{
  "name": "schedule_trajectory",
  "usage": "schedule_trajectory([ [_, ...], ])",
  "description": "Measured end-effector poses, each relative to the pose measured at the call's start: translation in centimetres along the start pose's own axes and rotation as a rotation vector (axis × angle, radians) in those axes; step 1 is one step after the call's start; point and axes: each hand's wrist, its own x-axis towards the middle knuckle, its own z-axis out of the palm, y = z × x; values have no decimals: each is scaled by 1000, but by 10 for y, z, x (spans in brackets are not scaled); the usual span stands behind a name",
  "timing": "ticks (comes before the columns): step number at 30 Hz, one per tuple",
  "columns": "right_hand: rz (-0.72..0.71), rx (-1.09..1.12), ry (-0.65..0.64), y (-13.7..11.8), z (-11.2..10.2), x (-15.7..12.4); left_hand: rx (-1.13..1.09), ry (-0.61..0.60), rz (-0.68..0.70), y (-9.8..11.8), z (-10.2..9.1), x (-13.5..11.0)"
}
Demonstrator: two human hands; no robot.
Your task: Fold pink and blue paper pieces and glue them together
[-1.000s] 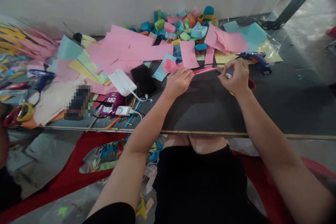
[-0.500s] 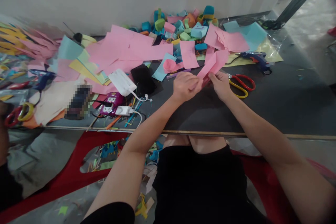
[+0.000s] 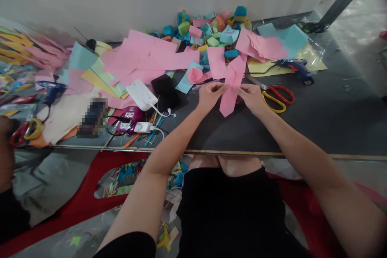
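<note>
A long pink paper strip with angled ends hangs between my two hands over the dark table. My left hand pinches its left edge near the middle. On the opposite edge, my right hand pinches it between thumb and fingers. Just right of that hand lie scissors with one red and one yellow handle. Behind the left hand are a rolled pink paper piece on a light blue sheet and a flat pink paper strip.
Small folded paper shapes are heaped along the wall. Pink sheets spread to the left. A blue glue gun rests at right. A white adapter, black phone-like object and purple power strip with cables lie at left.
The pink strip, folded and tilted before, is now opened out lengthwise with its lower end toward me. My hands have shifted to pinch it from both sides.
</note>
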Motion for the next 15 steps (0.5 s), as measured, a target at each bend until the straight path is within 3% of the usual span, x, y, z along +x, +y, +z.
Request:
schedule_trajectory([
  [9, -62, -42, 19, 0, -2, -1, -18, -24, -113, 7, 2, 0],
  [15, -125, -225, -16, 4, -3, -2, -69, -23, -97, 10, 2, 0],
])
